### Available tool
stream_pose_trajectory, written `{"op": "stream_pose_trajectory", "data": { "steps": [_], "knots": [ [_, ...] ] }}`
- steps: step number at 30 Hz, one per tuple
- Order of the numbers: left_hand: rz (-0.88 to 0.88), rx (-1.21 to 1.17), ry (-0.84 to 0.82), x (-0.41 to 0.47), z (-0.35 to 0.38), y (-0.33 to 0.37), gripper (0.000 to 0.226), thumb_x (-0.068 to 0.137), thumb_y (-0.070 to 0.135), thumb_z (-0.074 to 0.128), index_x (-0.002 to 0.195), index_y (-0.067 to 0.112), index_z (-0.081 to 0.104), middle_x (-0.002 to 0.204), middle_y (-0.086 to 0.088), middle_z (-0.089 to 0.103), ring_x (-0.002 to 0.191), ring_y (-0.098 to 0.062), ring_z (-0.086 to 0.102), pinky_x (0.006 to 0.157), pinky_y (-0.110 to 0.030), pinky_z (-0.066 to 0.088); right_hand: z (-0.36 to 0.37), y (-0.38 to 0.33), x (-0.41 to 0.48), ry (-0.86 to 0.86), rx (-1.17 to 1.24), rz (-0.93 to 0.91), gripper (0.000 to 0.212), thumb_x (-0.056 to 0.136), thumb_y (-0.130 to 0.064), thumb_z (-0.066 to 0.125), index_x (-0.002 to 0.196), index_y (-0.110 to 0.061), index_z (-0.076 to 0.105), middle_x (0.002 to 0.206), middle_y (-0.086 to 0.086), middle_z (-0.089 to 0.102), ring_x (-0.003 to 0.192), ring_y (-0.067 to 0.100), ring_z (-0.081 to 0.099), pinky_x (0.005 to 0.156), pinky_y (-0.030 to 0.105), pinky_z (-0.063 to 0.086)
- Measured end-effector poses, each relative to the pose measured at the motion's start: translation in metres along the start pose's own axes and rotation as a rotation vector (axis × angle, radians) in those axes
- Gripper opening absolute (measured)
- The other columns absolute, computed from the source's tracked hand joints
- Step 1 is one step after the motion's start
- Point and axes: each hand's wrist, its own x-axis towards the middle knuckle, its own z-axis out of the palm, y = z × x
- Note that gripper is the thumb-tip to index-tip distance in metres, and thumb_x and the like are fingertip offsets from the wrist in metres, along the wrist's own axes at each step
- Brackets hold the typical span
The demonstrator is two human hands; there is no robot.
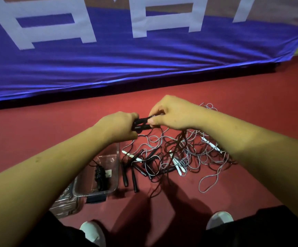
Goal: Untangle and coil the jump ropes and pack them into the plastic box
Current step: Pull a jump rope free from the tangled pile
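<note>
The black handles point(142, 124) of one jump rope lay together between your hands: your left grip point(117, 126) clenched round one end, your right grip point(171, 113) pinching the other. Their cord dropped into the tangle point(180, 154) on the red floor point(251, 104), just beside the plastic box point(117, 166), which held a coiled rope point(99, 173).

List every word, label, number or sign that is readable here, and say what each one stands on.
On the blue banner: large white letters, cut off by the top edge of the frame; no whole word can be read.
On the small tag inside the plastic box: too small and blurred to read.
No other text shows.
</note>
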Motion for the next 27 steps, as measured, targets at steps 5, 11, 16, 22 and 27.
{"op": "stream_pose_trajectory", "data": {
  "steps": [5, 11, 16, 22, 27],
  "knots": [
    [0.151, -0.072, -0.09, -0.013, -0.014, 0.019, 0.044, 0.079, 0.068, 0.062, 0.08, 0.027, 0.047, 0.063, 0.011, 0.052, 0.06, -0.01, 0.051, 0.06, -0.03, 0.034, -0.009, 0.012, 0.006, 0.128, 0.001, -0.078, 0.013, 0.089, -0.024, 0.067, 0.09, -0.014, 0.076, 0.081, -0.002, 0.072, 0.073, 0.007, 0.061, 0.07, 0.021, 0.044],
    [0.382, -0.279, -0.095, -0.022, -0.025, 0.025, 0.022, 0.092, 0.032, 0.065, 0.1, 0.028, 0.045, 0.06, 0.017, 0.048, 0.056, 0.007, 0.052, 0.054, -0.008, 0.033, -0.012, 0.039, 0.007, 0.118, 0.195, -0.016, 0.01, 0.081, -0.024, 0.075, 0.079, -0.015, 0.072, 0.064, -0.003, 0.061, 0.055, 0.0, 0.045, 0.056, 0.016, 0.037],
    [0.364, -0.498, 0.053, -0.026, -0.03, 0.026, 0.028, 0.087, 0.026, 0.071, 0.092, 0.03, 0.044, 0.06, 0.012, 0.048, 0.052, 0.001, 0.048, 0.051, -0.012, 0.032, 0.0, 0.056, 0.007, 0.073, 0.454, 0.111, 0.02, 0.091, -0.007, 0.061, 0.082, -0.02, 0.073, 0.072, 0.022, 0.064, 0.059, 0.018, 0.049, 0.056, 0.028, 0.037],
    [0.269, -0.592, 0.158, -0.019, -0.032, 0.011, 0.042, 0.086, 0.023, 0.072, 0.122, 0.023, 0.052, 0.084, 0.01, 0.063, 0.071, -0.005, 0.059, 0.068, -0.024, 0.043, 0.032, 0.05, 0.004, -0.205, 0.655, 0.175, 0.033, 0.101, -0.023, 0.046, 0.078, -0.022, 0.069, 0.054, -0.003, 0.042, 0.049, 0.014, 0.034, 0.05, 0.026, 0.028],
    [0.037, -0.264, 0.18, -0.002, -0.025, -0.02, 0.034, 0.087, 0.025, 0.07, 0.114, 0.01, 0.055, 0.098, -0.014, 0.068, 0.092, -0.034, 0.063, 0.074, -0.034, 0.045, 0.035, 0.027, 0.008, -0.245, 0.61, 0.249, 0.029, 0.102, -0.029, 0.045, 0.103, -0.005, 0.062, 0.051, -0.005, 0.032, 0.042, 0.01, 0.027, 0.043, 0.02, 0.024]
  ]
}}
